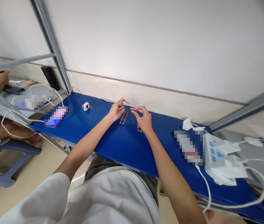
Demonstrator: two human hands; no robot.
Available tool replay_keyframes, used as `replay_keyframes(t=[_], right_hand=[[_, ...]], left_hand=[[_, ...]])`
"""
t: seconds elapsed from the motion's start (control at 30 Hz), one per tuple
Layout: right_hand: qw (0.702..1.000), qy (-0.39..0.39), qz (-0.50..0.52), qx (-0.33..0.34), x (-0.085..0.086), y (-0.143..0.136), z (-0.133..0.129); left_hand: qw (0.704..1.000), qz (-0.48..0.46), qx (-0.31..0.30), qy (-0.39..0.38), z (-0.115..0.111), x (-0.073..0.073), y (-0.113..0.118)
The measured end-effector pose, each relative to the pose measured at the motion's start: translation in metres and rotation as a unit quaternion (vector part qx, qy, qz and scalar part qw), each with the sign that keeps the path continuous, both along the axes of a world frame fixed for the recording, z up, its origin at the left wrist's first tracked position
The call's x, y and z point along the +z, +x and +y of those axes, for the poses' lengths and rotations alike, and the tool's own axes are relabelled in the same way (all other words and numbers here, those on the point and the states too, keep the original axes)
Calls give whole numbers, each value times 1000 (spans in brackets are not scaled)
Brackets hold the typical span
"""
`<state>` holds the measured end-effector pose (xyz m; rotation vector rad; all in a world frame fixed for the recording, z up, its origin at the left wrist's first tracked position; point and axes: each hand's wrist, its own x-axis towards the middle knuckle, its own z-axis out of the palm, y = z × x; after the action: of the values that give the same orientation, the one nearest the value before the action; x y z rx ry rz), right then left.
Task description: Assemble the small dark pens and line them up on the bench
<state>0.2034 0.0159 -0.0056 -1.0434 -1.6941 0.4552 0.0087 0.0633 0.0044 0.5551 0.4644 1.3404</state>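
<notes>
My left hand (117, 111) is closed, thumb and forefinger pinching a thin red stick (126, 102) that looks like a pen refill. It points right, toward my other hand. My right hand (144, 118) is also closed in a pinch, just right of the stick's far end. Whatever lies between its fingertips is too small to name. Between and below the hands, several dark pens (124, 119) lie side by side on the blue tabletop (113, 143). More slim black and red pieces (138, 128) show under my right hand, partly hidden by it.
A small white cube-like gadget (85, 106) and a blurred phone (56, 117) lie at the left. On the right are another phone (189, 146), a white power strip (218, 158) with cables, and crumpled tissue (188, 123). Another person's hand (0, 77) is at the neighbouring desk.
</notes>
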Motion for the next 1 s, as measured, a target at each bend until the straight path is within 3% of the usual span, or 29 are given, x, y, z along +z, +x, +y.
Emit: replay_keyframes(t=[0.13,0.33,0.53,0.7,0.83,1.0], right_hand=[[999,-12,33,11,-3,0,1],[998,-46,37,34,-5,0,1],[993,-70,88,34,-5,1,2],[972,-102,206,51,-5,2,8],[906,-185,370,87,-4,5,16],[769,-333,535,108,2,20,23]], left_hand=[[991,86,82,64,-1,-4,5],[977,120,152,86,1,-6,7],[977,116,172,49,-2,-4,8],[982,97,160,24,-3,-2,7],[981,106,156,40,-3,-2,7],[981,118,144,55,-3,-5,7]])
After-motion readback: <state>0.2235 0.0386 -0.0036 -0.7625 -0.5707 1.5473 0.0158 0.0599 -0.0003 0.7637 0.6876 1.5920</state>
